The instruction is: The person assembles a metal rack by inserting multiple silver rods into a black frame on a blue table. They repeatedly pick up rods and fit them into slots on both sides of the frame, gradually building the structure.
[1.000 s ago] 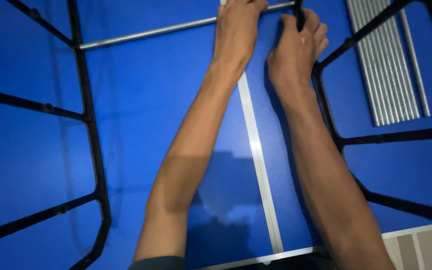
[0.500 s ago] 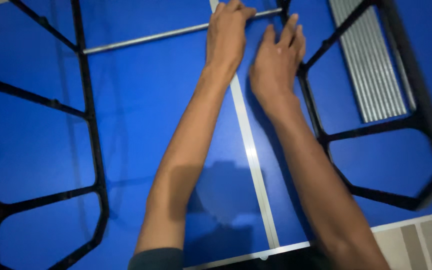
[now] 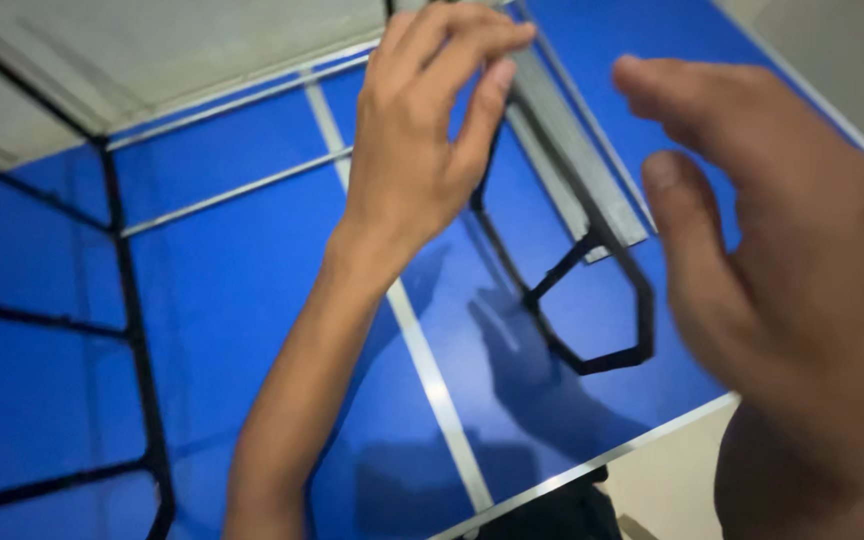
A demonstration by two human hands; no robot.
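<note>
Two black frames lie on the blue surface (image 3: pixel 252 290), and the nearer matter is the one on the right: a black metal frame (image 3: pixel 592 330) with an angular, octagon-like loop at its lower end, lying just right of the white centre line (image 3: pixel 422 360). Its upper part runs up beneath the left hand (image 3: pixel 422 140), which is raised over it near the top of the view.

A bundle of grey metal rods (image 3: pixel 577 160) rests partly across that frame, slanting down from the fingers to the loop. A single thin metal rod (image 3: pixel 232 192) lies well apart to the left, crossing the blue toward a second black frame (image 3: pixel 132 340) along the left edge. Pale floor (image 3: pixel 202 40) shows beyond the far edge.

The left hand is curled, fingertips (image 3: pixel 497 75) drawn together at the top of the rods and frame; whether they grip the frame or only touch it cannot be told. The right hand (image 3: pixel 782 290) is close to the camera, blurred, open with fingers loosely spread, holding nothing and hanging above the right edge of the surface.
</note>
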